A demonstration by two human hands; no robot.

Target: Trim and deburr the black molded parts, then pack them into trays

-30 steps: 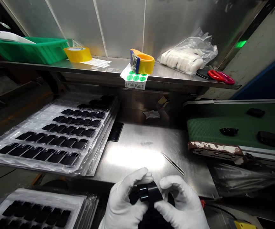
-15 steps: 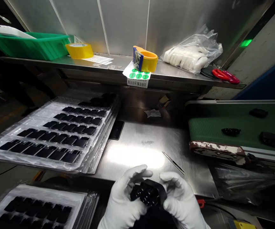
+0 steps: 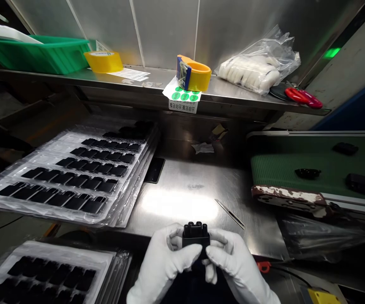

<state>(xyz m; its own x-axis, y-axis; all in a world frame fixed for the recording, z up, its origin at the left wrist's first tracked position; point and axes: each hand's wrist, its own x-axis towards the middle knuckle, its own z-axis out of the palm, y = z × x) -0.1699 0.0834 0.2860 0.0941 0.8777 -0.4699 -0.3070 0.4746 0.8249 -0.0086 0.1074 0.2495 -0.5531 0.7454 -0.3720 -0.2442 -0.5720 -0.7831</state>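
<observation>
A black plastic part (image 3: 196, 240) with several short round pegs on its top stands upright between my two white-gloved hands, at the front edge of the bench. My left hand (image 3: 169, 257) is closed on its left side, thumb across the front face. On the right side, my right hand (image 3: 229, 257) grips it too, thumb pressed on the front and fingers behind. The lower end of the part is hidden by my hands and the dark background. A slim metal tool like a craft knife (image 3: 229, 213) lies on the steel bench (image 3: 182, 185) beyond my right hand.
Trays (image 3: 52, 207) of black parts are stacked at left, with another stack (image 3: 100, 261) lower down. A green conveyor belt (image 3: 277, 164) at right carries several black parts. The shelf (image 3: 157, 82) holds a tape dispenser (image 3: 199, 76), a green basket (image 3: 49, 55) and bagged white items (image 3: 248, 71).
The black part has turned from tilted, with its peg end toward me, to upright with pegs up. Both hands have closed in around it. The view has shifted slightly.
</observation>
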